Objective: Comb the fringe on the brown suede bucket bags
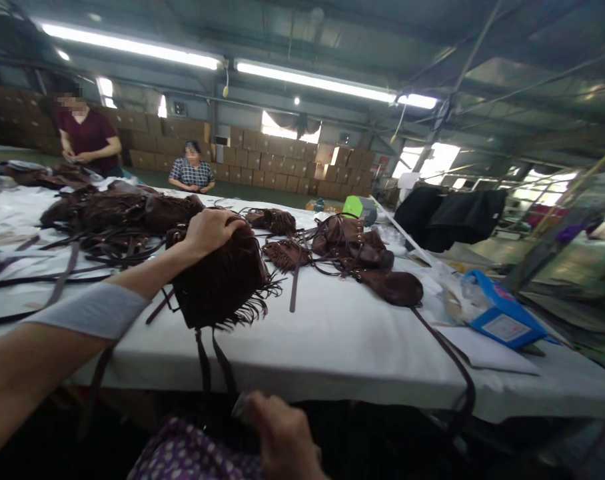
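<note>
Left hand (pixel 213 230): yours, clasped over the top of the fringed bag (pixel 217 283)
Right hand (pixel 286 428): yours, low before the white table (pixel 352 333), fingers curled; seems to pinch a small grey piece (pixel 241 405), too blurred to name
Bag spot: near side of the table, straight ahead of you and a little left, fringe to the right, straps (pixel 225 363) hanging past the edge
Heap: brown bags (pixel 107 213) left of yours
Far right: blue box (pixel 505 313) on the table
Beyond: two people

Bright tubes (pixel 315 81), glaring windows (pixel 442 160), blurred edges
</note>
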`<state>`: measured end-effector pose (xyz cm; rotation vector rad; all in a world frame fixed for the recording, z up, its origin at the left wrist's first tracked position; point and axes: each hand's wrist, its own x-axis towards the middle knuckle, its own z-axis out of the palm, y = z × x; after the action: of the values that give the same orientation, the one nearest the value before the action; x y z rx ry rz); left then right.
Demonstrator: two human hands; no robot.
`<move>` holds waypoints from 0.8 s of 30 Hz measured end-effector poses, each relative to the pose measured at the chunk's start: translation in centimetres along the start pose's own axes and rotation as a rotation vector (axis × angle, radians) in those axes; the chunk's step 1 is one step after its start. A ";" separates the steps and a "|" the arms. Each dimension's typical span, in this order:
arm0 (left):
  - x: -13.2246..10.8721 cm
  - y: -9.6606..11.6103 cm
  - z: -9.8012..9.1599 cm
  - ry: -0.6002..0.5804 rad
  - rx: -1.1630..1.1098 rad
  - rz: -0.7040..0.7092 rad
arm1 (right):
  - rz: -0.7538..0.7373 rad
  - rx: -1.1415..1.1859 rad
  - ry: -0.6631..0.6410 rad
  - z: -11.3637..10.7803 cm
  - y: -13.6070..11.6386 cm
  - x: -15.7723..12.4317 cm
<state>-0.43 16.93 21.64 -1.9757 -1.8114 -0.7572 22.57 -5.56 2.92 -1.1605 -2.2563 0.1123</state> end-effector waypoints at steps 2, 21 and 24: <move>-0.6 1.1 -0.7 -0.057 0.027 0.111 | 0.087 0.081 0.068 -1.3 1.3 1.5; -3.1 5.2 -2.5 -0.172 -0.581 0.232 | -0.205 -0.349 -0.142 2.4 -1.5 7.6; -4.0 5.4 -1.4 -0.170 -0.557 0.218 | -0.379 -0.409 -0.149 6.0 -2.1 4.6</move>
<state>4.59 12.26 20.92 -2.6064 -1.5419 -1.1430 15.78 -2.18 0.79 -0.9134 -2.6709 -0.4445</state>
